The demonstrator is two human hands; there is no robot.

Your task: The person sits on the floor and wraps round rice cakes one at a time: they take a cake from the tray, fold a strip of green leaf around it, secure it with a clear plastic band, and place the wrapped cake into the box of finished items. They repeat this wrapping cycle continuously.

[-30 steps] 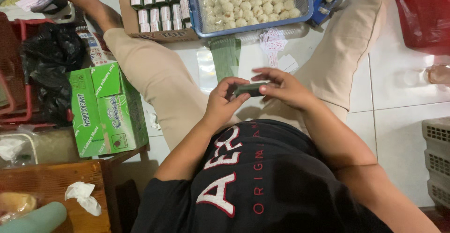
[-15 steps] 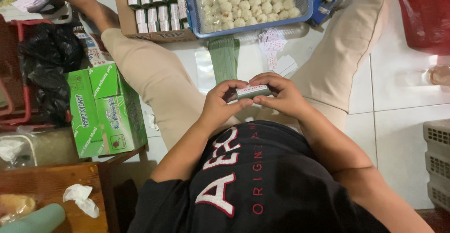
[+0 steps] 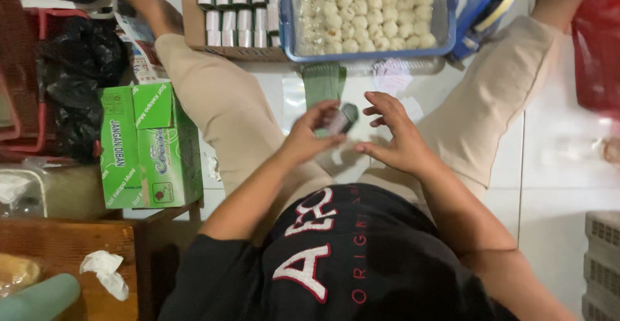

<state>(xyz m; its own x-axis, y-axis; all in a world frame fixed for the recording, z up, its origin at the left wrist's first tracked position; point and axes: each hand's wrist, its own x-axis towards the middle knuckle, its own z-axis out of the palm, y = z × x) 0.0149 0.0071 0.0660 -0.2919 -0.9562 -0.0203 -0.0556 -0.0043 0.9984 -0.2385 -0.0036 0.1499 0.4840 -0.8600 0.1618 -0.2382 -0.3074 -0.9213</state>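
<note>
Holding the small dark packet [image 3: 340, 119] alone now, the left hand [image 3: 310, 137] has its fingers pinched round it, above the lap and between the spread legs. A half-sec ago both hands clasped it together near the belly; since then it has gone up and fwd, and the right hand [image 3: 395, 141] has let go, fingers spread loose just beside it, gripping nothing. So the two-handed work on that packet looks finished (a judgement only).

Counts: one packet in hand, one blue tray [image 3: 371, 53] of pale round balls, too many to count, one cardboard box [image 3: 236, 53] of small white rolls, approx. a dozen showing, one green carton [image 3: 148, 146], one blue tape dispenser [image 3: 481, 14].
</note>
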